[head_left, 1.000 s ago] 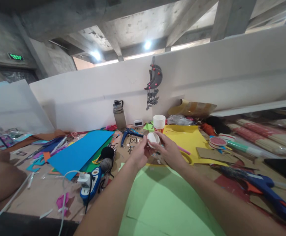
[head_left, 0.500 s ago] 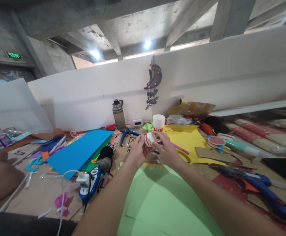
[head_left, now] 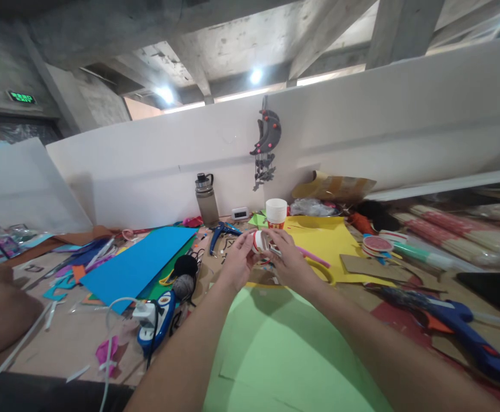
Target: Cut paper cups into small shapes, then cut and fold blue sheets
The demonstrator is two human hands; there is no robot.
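A short white paper cup with a red band is held between my hands above the far edge of the green sheet. My left hand is closed around its left side. On the right, the fingers of my right hand are bent and pressed to the cup's open end. A small pale strip shows by those fingertips, too small to name. Just behind my hands stands a stack of white paper cups. A yellow sheet lies past my right hand.
Blue paper, yarn balls and a power strip lie left. A bottle stands at the back. A blue glue gun lies right. Another person's arm rests at the far left.
The cup has turned in my hands, so its side with the red band now faces me more and its opening points right. My right fingers have moved closer in around it.
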